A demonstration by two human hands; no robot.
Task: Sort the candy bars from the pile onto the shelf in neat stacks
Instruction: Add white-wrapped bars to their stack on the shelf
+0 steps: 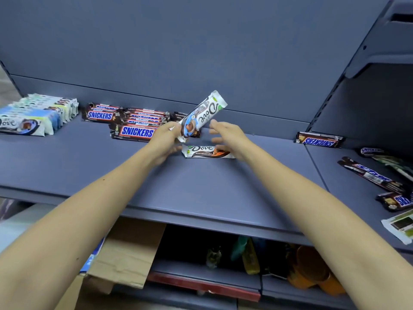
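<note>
My left hand (165, 139) grips the lower end of a white and blue Dove bar (202, 115), which is lifted and tilted up to the right above the blue shelf (201, 189). My right hand (228, 137) hovers beside it with fingers spread, over a white and orange Dove bar (206, 151) lying flat on the shelf; whether it touches that bar is unclear. A row of blue Dove bars (33, 115) stands at the far left. Stacked Snickers bars (131, 121) lie just left of my left hand.
A lone Snickers bar (319, 139) lies near the back right. A loose pile of Snickers and other bars (384, 175) covers the neighbouring shelf section at the right. Below are a cardboard box (125, 253) and a lower shelf with orange packages (310, 267).
</note>
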